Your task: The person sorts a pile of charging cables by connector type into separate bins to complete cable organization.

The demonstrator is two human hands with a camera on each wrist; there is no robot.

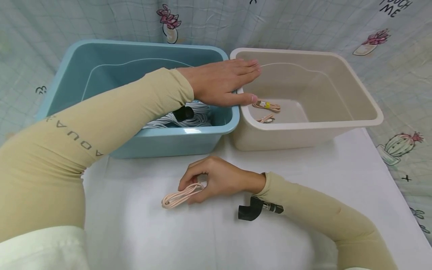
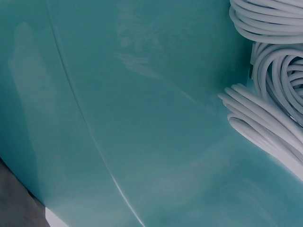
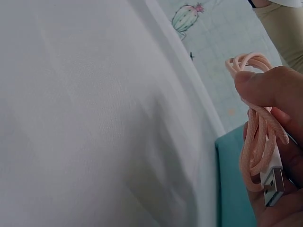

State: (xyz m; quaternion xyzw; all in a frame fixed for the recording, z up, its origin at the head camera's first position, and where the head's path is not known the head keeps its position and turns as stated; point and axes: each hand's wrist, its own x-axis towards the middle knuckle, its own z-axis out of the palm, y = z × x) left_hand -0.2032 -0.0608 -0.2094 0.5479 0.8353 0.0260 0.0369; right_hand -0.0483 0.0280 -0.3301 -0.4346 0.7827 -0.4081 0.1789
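My right hand pinches a coiled pink USB cable above the white table, in front of the blue bin. In the right wrist view the thumb presses on the pink loops and a metal USB plug sticks out below. My left hand lies with straight fingers over the point where the blue bin and the beige bin meet, fingertips over the beige side. Several coiled white cables lie in the blue bin. Two pink cable bundles are in the beige bin.
The two bins stand side by side at the back of the white-covered table. Behind them hangs a patterned cloth with printed plants. Black wrist cameras, one at the right wrist, jut out from under the sleeves.
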